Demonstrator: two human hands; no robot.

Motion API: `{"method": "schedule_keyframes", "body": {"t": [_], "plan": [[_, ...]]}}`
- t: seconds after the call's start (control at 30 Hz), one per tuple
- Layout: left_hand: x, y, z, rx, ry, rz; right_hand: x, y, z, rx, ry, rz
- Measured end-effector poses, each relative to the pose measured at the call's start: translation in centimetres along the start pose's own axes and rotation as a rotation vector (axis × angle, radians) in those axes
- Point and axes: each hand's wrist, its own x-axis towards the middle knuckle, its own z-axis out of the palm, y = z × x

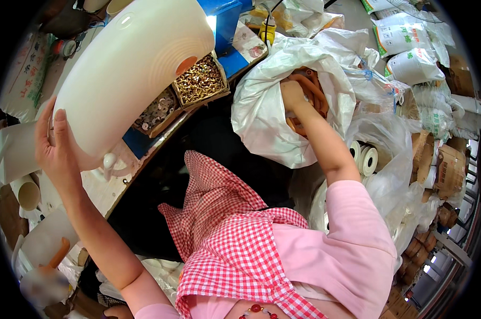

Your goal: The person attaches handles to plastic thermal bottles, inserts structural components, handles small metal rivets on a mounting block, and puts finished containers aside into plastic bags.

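Observation:
A large, translucent white plastic vessel (139, 58) lies slanted across the bench at the upper left, with an orange-brown patch (186, 66) near its far right end. My left hand (57, 135) grips its near end, thumb and fingers on the edge. Below that end is a small white rounded knob (110, 161). My right hand (292, 95) reaches into an open white woven sack (259, 117) and touches the orange-brown curved plastic handles (316, 94) inside. Its fingertips are hidden, so whether it grasps one does not show.
Brass-coloured screws fill a box (223, 84) beside a box of washers (158, 112). A blue machine (225, 29) stands behind them. White spools (368, 159) and plastic bags (386, 143) are to the right; another white vessel (51, 236) is at lower left.

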Motion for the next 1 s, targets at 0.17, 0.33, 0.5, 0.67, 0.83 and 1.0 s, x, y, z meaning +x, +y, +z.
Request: {"method": "schedule_keyframes", "body": {"t": [0.17,0.33,0.5,0.67,0.83,1.0], "plan": [[0.0,-0.1,0.1,0.058,0.036,0.004,-7.5,1.5,-2.3,0.360,0.641,-0.158],[0.5,-1.1,-0.7,0.014,0.004,0.005,-15.1,1.6,-5.6,0.987,0.708,-0.112],[0.5,-1.4,-0.7,0.019,0.008,0.007,-17.4,0.1,-9.0,1.085,0.711,-0.215],[0.5,-0.8,-0.9,0.309,0.013,0.296,-18.8,-3.8,-14.6,1.120,0.715,-0.406],[0.1,-0.1,-1.0,0.313,0.033,0.229,-18.4,-7.6,-17.6,1.565,0.435,-0.475],[0.0,0.6,-1.3,0.389,0.075,0.284,-19.0,-11.2,-14.8,2.040,-0.354,-0.014]]}}
